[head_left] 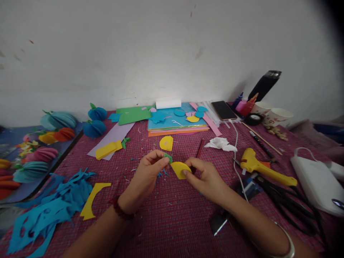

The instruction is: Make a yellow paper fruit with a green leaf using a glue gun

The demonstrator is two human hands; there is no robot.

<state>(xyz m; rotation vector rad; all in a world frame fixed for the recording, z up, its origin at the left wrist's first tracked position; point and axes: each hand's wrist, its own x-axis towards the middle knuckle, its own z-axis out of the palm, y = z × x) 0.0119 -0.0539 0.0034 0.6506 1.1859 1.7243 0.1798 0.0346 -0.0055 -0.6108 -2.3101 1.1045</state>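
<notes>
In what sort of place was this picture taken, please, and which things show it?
Most likely a paper-craft corner, at a cloth-covered table against a wall. The yellow glue gun, the blue paper scraps and the round blue paper ornaments suggest it.

The 1 view looks from the person's head, forward and down across the bench [174, 218] to the wall [134, 53] behind, near enough that the left forearm [99, 229] and right forearm [252, 220] run in from the bottom edge.
</notes>
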